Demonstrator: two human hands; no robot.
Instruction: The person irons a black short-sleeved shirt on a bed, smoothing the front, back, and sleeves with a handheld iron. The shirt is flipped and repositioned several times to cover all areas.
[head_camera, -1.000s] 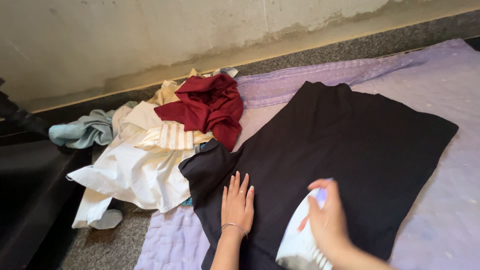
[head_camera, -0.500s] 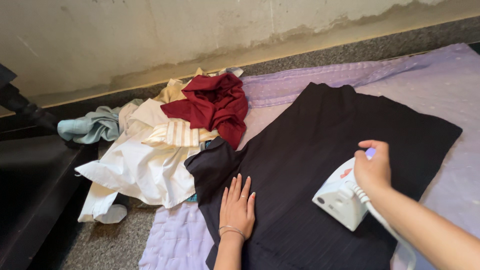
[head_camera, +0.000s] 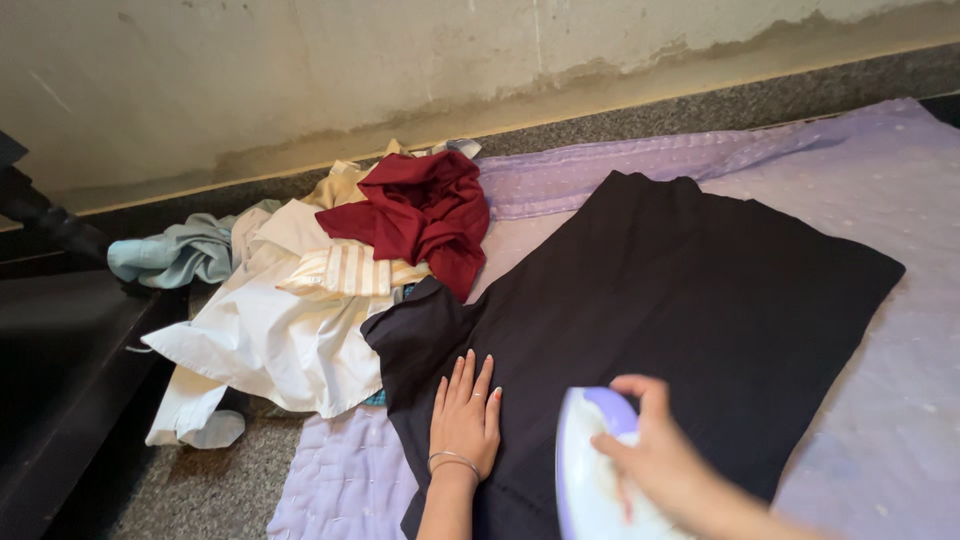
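The right hand gripped the iron by its handle, fingers wrapped round it, on the near part of the black garment. The left hand lay flat, fingers spread, just left of the iron, pinning the cloth to the purple sheet. Ironing seemed underway; a smooth stroke wanted the cloth kept taut. A pile of clothes lay beyond the left hand, touching the garment's corner.

Black garment: matt cloth, lying smooth. Iron: glossy white and lilac plastic. Lilac sheet: quilted cloth, showing dotted texture. Floor: rough speckled stone.
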